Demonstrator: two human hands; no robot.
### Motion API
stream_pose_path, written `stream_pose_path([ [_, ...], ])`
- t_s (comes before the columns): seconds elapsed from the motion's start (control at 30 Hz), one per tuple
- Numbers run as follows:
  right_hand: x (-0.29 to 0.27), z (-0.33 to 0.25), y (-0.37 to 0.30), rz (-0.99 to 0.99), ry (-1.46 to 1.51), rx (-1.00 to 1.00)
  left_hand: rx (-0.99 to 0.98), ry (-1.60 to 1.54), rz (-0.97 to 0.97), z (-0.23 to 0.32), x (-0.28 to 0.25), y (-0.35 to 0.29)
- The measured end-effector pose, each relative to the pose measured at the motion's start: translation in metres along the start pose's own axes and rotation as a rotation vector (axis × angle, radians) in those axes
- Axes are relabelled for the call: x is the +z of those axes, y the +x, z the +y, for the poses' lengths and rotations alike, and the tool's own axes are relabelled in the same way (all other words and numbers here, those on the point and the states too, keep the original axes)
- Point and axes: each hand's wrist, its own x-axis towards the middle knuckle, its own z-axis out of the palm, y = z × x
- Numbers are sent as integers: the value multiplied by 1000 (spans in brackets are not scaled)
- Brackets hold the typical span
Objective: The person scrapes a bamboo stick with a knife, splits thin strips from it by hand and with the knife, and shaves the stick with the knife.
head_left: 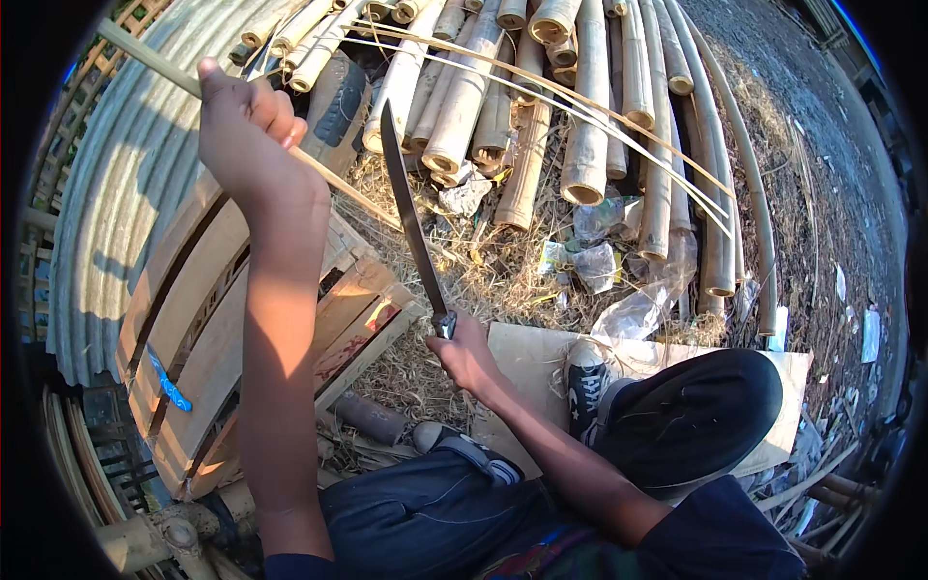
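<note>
My left hand (249, 135) is raised at the upper left, its fingers wrapped round a long, thin bamboo strip (145, 56). One end of the strip reaches toward the upper left rim, and the other slants down past my wrist toward the knife. In my right hand (469, 356), near the middle, is the handle of a long knife (411, 208). Its dark, narrow blade points up and away from me, close to the strip's lower end; whether they touch I cannot tell.
A slatted wooden crate (208, 309) stands below my left forearm, beside corrugated sheeting (116, 222). Bamboo poles (585, 145) lie ahead with thin strips (619, 124) across them. Dry shavings and plastic litter (594, 266) cover the ground. My shoe (586, 387) rests on a flat board (527, 358).
</note>
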Motion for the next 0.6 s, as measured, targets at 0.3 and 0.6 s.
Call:
stream_pose_path([
  [0.3,-7,77,0,21,-85,282,-76,-19,60,7,0,-1],
  [0.6,-5,95,-6,51,-84,226,-63,52,22,6,8,4],
])
